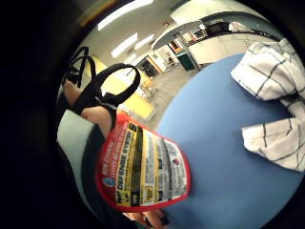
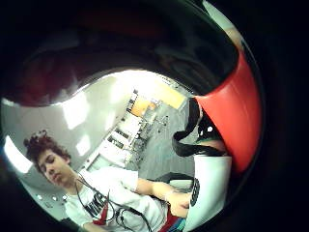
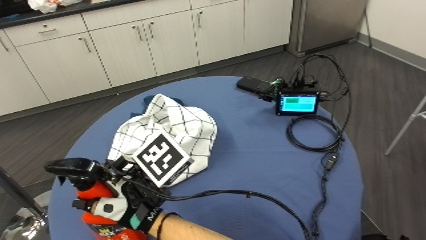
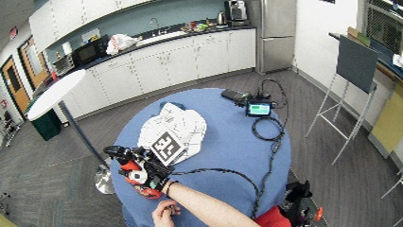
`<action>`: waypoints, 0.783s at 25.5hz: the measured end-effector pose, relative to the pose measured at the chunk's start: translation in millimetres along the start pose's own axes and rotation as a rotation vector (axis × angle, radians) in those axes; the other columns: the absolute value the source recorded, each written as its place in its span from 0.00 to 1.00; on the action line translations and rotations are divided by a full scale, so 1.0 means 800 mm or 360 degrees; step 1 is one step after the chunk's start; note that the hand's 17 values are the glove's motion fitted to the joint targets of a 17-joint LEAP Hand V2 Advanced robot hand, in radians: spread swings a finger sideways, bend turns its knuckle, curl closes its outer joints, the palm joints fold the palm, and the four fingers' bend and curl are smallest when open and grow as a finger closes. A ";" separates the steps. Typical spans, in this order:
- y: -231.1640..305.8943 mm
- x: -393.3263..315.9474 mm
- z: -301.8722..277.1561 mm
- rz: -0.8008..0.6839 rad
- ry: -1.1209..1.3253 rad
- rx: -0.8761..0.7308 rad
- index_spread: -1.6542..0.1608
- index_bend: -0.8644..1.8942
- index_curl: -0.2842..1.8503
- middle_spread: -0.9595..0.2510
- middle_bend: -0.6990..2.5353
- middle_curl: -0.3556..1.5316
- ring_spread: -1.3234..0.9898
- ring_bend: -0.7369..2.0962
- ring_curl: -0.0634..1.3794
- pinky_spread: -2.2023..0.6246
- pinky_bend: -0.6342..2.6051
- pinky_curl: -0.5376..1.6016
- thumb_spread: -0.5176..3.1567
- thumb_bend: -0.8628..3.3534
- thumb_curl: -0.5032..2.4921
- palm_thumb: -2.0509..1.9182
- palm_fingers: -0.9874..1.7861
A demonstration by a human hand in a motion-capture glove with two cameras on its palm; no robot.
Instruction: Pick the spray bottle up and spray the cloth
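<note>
A red spray bottle [image 3: 93, 192] with a black trigger head stands off the near left part of the round blue table [image 3: 266, 165]. My gloved right hand [image 3: 126, 205] grips it around the neck, nozzle pointing left. The white cloth [image 3: 180, 125] with a dark grid lies bunched on the table just beyond the hand. In the wide outside view, the bottle [image 4: 129, 165] and hand [image 4: 148, 177] are at the table's near left edge, next to the cloth [image 4: 182, 125]. The bottle's red and yellow label [image 1: 143, 171] is close to the palm, with the cloth [image 1: 271, 71] on the blue top.
A small monitor [image 3: 297, 103] with a green screen and a black device [image 3: 253, 84] sit at the table's far right. Cables [image 3: 313, 135] run from them along the right side to my wrist. My bare left hand [image 4: 165, 213] is at the near edge.
</note>
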State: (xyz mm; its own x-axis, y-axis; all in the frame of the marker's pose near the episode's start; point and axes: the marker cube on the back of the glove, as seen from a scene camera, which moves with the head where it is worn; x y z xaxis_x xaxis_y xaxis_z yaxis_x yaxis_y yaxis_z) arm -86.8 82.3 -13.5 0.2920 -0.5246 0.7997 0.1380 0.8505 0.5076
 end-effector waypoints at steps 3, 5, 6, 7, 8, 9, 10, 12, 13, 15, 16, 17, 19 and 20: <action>0.002 -0.002 -0.001 0.0024 -0.0075 -0.0009 0.77 0.34 0.22 0.71 0.38 0.43 0.52 0.47 0.32 0.76 0.35 0.41 0.41 0.20 0.35 0.75 0.76; 0.002 -0.001 -0.002 0.0021 -0.0087 -0.0023 0.77 0.34 0.22 0.71 0.38 0.43 0.52 0.47 0.32 0.76 0.35 0.41 0.41 0.20 0.35 0.75 0.76; 0.003 0.001 -0.002 0.0015 -0.0087 -0.0031 0.77 0.34 0.22 0.71 0.37 0.43 0.52 0.47 0.32 0.76 0.35 0.41 0.41 0.20 0.35 0.75 0.76; 0.004 0.002 -0.003 0.0011 -0.0086 -0.0040 0.77 0.34 0.22 0.71 0.37 0.43 0.52 0.47 0.32 0.76 0.35 0.41 0.41 0.20 0.35 0.75 0.76; 0.007 0.004 -0.003 0.0009 -0.0086 -0.0052 0.77 0.35 0.23 0.71 0.36 0.42 0.52 0.46 0.32 0.76 0.36 0.41 0.41 0.20 0.35 0.74 0.75; 0.010 0.006 -0.003 0.0009 -0.0086 -0.0066 0.77 0.36 0.23 0.71 0.35 0.42 0.52 0.46 0.31 0.76 0.35 0.41 0.42 0.20 0.35 0.74 0.74; 0.014 0.008 -0.005 0.0008 -0.0085 -0.0084 0.77 0.36 0.23 0.71 0.35 0.42 0.52 0.45 0.31 0.76 0.35 0.41 0.42 0.20 0.35 0.74 0.74; 0.026 0.015 -0.014 0.0009 -0.0064 -0.0123 0.76 0.35 0.23 0.71 0.34 0.41 0.52 0.45 0.31 0.77 0.36 0.41 0.42 0.20 0.34 0.74 0.71; 0.033 0.020 -0.022 0.0010 -0.0037 -0.0142 0.76 0.35 0.23 0.71 0.33 0.41 0.52 0.44 0.31 0.77 0.36 0.41 0.43 0.20 0.34 0.74 0.69; 0.049 0.028 -0.043 0.0014 0.0072 -0.0178 0.75 0.35 0.24 0.71 0.32 0.41 0.53 0.43 0.31 0.77 0.36 0.42 0.43 0.20 0.34 0.74 0.67; 0.058 0.031 -0.056 0.0021 0.0155 -0.0197 0.75 0.35 0.24 0.71 0.32 0.41 0.53 0.43 0.31 0.78 0.36 0.42 0.43 0.20 0.34 0.74 0.67; 0.068 0.033 -0.068 0.0036 0.0250 -0.0216 0.75 0.35 0.24 0.71 0.32 0.40 0.53 0.43 0.31 0.78 0.36 0.41 0.43 0.20 0.34 0.74 0.67; 0.089 0.034 -0.093 0.0081 0.0451 -0.0249 0.75 0.35 0.24 0.71 0.32 0.40 0.53 0.42 0.30 0.78 0.35 0.41 0.43 0.20 0.34 0.74 0.67; 0.101 0.033 -0.105 0.0102 0.0554 -0.0263 0.74 0.36 0.24 0.72 0.31 0.40 0.53 0.42 0.30 0.78 0.35 0.41 0.43 0.20 0.33 0.74 0.67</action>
State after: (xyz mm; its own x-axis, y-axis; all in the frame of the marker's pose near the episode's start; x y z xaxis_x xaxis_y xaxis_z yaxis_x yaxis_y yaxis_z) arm 11.5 140.1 21.8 0.6048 -0.4501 0.6570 0.2514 0.8907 0.3788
